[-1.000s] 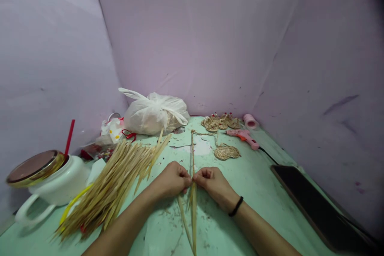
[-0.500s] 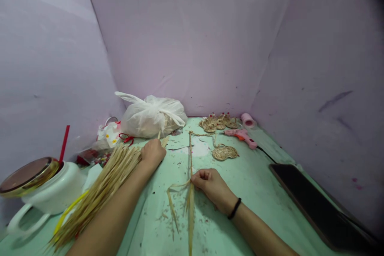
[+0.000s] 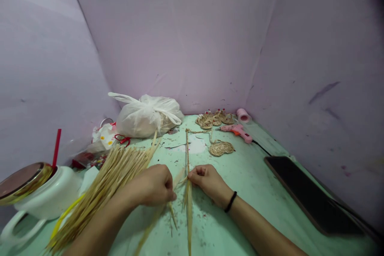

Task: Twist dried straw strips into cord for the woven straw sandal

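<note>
My right hand (image 3: 208, 182) pinches the lower end of a thin straw braid (image 3: 187, 150), where loose straw strips (image 3: 189, 220) fan out toward me. Just left of it, my left hand (image 3: 157, 186) is closed on a pale straw strip (image 3: 148, 232), which trails blurred below the fist and reappears toward the braid end. Beyond my hands the braid bends right and runs to a coiled oval straw piece (image 3: 221, 148) lying flat. A bundle of dry straw strips (image 3: 111, 182) rests under and beside my left forearm.
At the back stand a tied white plastic bag (image 3: 147, 116), finished straw coils with red-tipped pins (image 3: 210, 120) and a pink roll (image 3: 243, 115). Rightward lie a pink glue gun (image 3: 238, 131) and a dark phone (image 3: 312, 196). A white lidded mug (image 3: 51, 192) with a red straw stands left.
My left hand has come back from the far end of the straw bundle toward the braid end, bringing a strip. My right hand keeps its pinch. The view has shifted slightly.
</note>
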Motion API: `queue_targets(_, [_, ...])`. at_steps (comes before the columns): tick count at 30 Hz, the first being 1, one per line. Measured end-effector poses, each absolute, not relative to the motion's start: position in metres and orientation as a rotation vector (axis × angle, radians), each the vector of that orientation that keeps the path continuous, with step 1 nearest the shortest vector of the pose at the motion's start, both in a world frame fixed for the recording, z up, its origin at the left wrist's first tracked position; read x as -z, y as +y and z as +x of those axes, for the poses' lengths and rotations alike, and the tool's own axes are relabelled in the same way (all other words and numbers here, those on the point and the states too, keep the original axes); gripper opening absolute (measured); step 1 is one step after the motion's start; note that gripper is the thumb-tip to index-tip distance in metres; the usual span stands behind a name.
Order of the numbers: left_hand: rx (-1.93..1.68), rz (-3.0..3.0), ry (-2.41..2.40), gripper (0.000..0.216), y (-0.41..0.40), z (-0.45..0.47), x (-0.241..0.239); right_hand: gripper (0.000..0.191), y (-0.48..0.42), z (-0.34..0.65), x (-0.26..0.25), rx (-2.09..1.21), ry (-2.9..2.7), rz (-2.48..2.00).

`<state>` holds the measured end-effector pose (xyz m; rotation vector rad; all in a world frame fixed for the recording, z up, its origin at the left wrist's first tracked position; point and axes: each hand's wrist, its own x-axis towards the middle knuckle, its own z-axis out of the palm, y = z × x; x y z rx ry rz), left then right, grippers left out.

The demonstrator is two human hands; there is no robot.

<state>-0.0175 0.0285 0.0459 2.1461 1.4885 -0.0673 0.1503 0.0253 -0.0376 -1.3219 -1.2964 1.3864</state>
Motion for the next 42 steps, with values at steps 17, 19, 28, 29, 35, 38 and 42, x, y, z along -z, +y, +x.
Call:
queue_targets(17, [-0.280, 1.853, 1.305, 0.029, 0.053, -0.007, -0.006, 0.015, 0.026, 0.152, 0.037, -1.424, -1.279, -1.316])
queue_targets(19, [-0.271, 1.760, 1.220, 0.030, 0.052, -0.010, -0.008, 0.016, 0.026, 0.152, 0.037, -1.422, -1.289, -1.313])
queue_targets(28, [-0.470, 1.662, 1.269, 0.018, 0.054, -0.001, 0.006, 0.015, 0.027, 0.153, 0.042, -1.418, -1.294, -1.304])
queue_targets(29, [-0.479, 1.667, 1.283, 0.016, 0.054, 0.000, 0.005, 0.016, 0.027, 0.153, 0.041, -1.415, -1.297, -1.306])
queue_targets(35, [-0.399, 1.669, 1.298, 0.016, 0.050, 0.003, 0.001, 0.015, 0.027, 0.152, 0.038, -1.418, -1.289, -1.301])
queue_targets(38, [-0.380, 1.597, 1.319, 0.016, 0.049, 0.004, 0.002, 0.014, 0.027, 0.152, 0.040, -1.413, -1.302, -1.290])
queue_targets(42, [-0.336, 1.464, 1.390, 0.018, 0.049, 0.007, 0.000, 0.014, 0.028, 0.152, 0.041, -1.419, -1.288, -1.277])
